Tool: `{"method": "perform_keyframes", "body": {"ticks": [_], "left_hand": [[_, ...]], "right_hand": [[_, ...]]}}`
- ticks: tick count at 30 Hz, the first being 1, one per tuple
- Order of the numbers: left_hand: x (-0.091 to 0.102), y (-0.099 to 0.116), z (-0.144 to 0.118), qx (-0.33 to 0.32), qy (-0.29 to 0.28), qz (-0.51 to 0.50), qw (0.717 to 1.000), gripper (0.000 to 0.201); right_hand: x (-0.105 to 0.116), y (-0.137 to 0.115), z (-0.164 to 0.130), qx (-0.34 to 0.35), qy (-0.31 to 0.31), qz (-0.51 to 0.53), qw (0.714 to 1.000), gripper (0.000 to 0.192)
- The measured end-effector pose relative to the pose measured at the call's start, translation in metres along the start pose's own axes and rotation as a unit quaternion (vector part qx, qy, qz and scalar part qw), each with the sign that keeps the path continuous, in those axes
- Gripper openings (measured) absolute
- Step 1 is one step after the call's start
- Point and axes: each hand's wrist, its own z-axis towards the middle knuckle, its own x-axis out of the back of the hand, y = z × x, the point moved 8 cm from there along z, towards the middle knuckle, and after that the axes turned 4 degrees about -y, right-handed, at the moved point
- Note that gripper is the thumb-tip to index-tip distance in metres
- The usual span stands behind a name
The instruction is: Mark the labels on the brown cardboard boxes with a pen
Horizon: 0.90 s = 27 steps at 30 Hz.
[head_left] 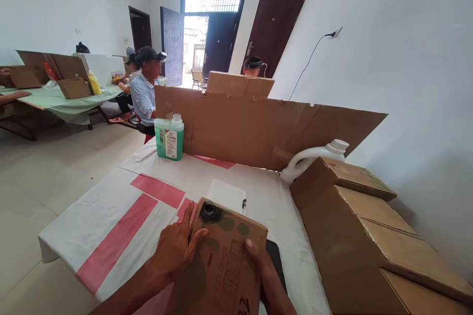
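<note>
The person's left grip (176,245) and right grip (260,262) hold tight to a brown box (225,265), one on each side, thumbs on top. I see the box between them, at the near side of the surface (121,251). A green jug (170,141) stands far left.
</note>
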Motion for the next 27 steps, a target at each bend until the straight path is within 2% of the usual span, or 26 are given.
{"method": "perform_keyframes", "body": {"ticks": [2, 5, 7, 9, 12, 14, 16, 17, 18, 20, 23, 25, 27], "left_hand": [[-0.007, 0.001, -0.008, -0.001, -0.049, -0.035, 0.998, 0.071], [-0.020, -0.005, -0.011, 0.010, -0.115, -0.087, 0.990, 0.073], [-0.028, -0.012, -0.004, 0.012, -0.117, -0.128, 0.985, 0.070], [-0.036, -0.020, 0.006, 0.012, -0.086, -0.196, 0.977, 0.067], [-0.051, -0.031, 0.019, 0.030, -0.050, -0.314, 0.947, 0.068], [-0.062, -0.033, 0.022, 0.043, -0.058, -0.366, 0.928, 0.065], [-0.068, -0.030, 0.021, 0.046, -0.070, -0.394, 0.915, 0.059], [-0.068, -0.028, 0.019, 0.045, -0.076, -0.401, 0.912, 0.055], [-0.068, -0.025, 0.018, 0.042, -0.083, -0.405, 0.910, 0.053], [-0.062, -0.018, 0.016, 0.032, -0.085, -0.402, 0.911, 0.048], [-0.052, -0.012, 0.015, 0.032, -0.064, -0.394, 0.916, 0.042], [-0.047, -0.011, 0.016, 0.040, -0.050, -0.393, 0.917, 0.039], [-0.047, -0.011, 0.019, 0.045, -0.051, -0.392, 0.917, 0.037]], "right_hand": [[0.000, 0.012, -0.014, -0.070, 0.001, 0.009, 0.997, 0.067], [-0.001, 0.029, -0.033, -0.158, -0.031, 0.034, 0.986, 0.075], [-0.002, 0.039, -0.041, -0.189, -0.046, 0.053, 0.979, 0.076], [-0.001, 0.045, -0.045, -0.198, -0.054, 0.053, 0.977, 0.074], [0.005, 0.050, -0.044, -0.185, -0.048, -0.022, 0.981, 0.075], [0.021, 0.044, -0.037, -0.150, 0.026, -0.127, 0.980, 0.085], [0.031, 0.022, -0.028, -0.076, 0.114, -0.230, 0.964, 0.100], [0.029, 0.008, -0.023, -0.031, 0.140, -0.274, 0.951, 0.103], [0.020, -0.006, -0.016, 0.012, 0.142, -0.315, 0.938, 0.100], [-0.009, -0.028, -0.002, 0.064, 0.103, -0.402, 0.907, 0.078], [-0.053, -0.041, 0.013, 0.059, 0.037, -0.542, 0.838, 0.037], [-0.069, -0.042, 0.016, 0.048, 0.030, -0.589, 0.806, 0.027], [-0.071, -0.041, 0.015, 0.046, 0.050, -0.597, 0.799, 0.026]]}}
